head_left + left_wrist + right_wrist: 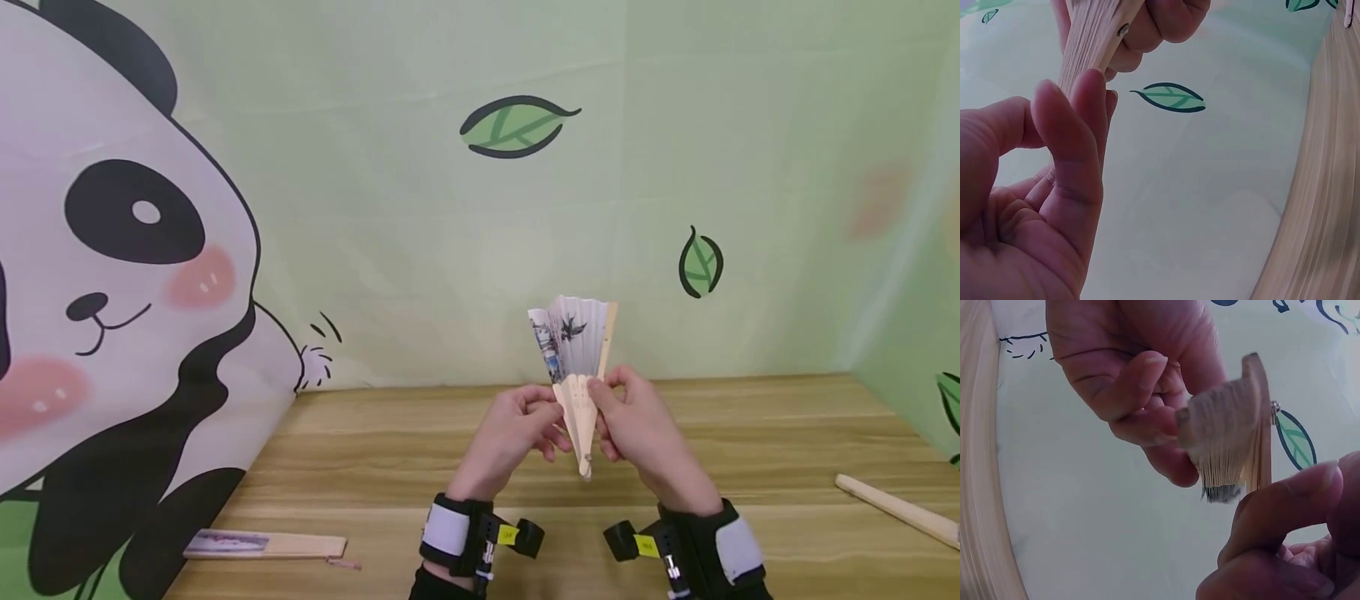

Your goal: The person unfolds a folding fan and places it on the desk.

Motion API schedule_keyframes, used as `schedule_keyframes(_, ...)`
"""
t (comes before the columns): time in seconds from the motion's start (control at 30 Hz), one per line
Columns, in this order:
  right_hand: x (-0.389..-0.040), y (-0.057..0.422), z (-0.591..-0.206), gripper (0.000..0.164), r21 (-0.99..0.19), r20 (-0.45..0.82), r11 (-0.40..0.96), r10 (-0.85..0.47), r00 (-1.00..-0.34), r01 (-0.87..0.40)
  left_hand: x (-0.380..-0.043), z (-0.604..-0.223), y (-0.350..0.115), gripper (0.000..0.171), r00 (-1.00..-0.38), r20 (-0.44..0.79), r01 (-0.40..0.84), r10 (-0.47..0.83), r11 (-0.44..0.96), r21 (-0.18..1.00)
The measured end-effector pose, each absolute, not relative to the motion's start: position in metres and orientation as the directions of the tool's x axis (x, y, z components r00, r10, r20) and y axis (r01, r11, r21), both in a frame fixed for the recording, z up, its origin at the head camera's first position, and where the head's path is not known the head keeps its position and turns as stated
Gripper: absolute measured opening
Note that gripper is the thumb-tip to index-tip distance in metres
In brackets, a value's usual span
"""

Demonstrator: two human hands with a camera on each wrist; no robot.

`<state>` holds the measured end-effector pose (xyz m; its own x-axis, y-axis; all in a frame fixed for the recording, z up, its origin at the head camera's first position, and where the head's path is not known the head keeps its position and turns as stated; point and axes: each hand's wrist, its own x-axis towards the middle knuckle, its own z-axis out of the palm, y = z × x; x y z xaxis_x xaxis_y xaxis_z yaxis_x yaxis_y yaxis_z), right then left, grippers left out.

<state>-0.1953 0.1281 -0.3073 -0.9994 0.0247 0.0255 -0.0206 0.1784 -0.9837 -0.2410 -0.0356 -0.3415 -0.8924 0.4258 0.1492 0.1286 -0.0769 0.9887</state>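
A partly spread folding fan (577, 408), with pale wooden ribs and a white leaf printed with dark plants and a blue patch, is held upright, pivot end down. My left hand (517, 425) pinches its left side at the ribs, fingers curled. On the other side my right hand (637, 421) grips the ribs, thumb in front and fingers behind. The left wrist view has the pale rib stack (1094, 37) with its metal pivot, above my left fingers. Seen end-on in the right wrist view, the fan's bunched ribs (1219, 419) lie between both hands.
A folded fan (300, 546) with a printed panel and a pink cord lies at the front left of the wooden table (360, 467). Another pale wooden stick-like piece (892, 507) lies at the right. Behind the table hangs a green panda-print backdrop (375, 208).
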Motion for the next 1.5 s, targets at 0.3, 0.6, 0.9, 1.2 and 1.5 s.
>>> schedule_keyframes(0.3,-0.1942,0.1285,-0.3045,0.023,-0.988,0.008,0.151,0.041,-0.999,-0.002,-0.2417,-0.3419,-0.0368,0.017,-0.891,0.155,0.126,0.428,-0.096,0.987)
schedule_keyframes(0.6,-0.1950,0.1299,-0.3048,0.023,-0.990,0.030,0.143,0.073,-0.997,-0.020,-0.2441,-0.3429,-0.0406,0.019,-0.888,0.152,0.105,0.435,-0.131,0.986)
schedule_keyframes(0.9,-0.1935,0.1268,-0.3042,0.022,-0.990,0.037,0.135,0.065,-0.997,-0.028,-0.2415,-0.3439,-0.0423,0.017,-0.892,0.134,0.078,0.431,-0.145,0.986)
schedule_keyframes(1.2,-0.1923,0.1291,-0.3062,0.021,-0.991,0.064,0.122,0.083,-0.995,-0.053,-0.2407,-0.3443,-0.0417,0.015,-0.889,0.154,0.092,0.432,-0.161,0.983)
schedule_keyframes(1.5,-0.1914,0.1309,-0.3073,0.022,-0.992,0.065,0.117,0.100,-0.993,-0.053,-0.2405,-0.3447,-0.0396,0.021,-0.889,0.163,0.100,0.428,-0.166,0.981)
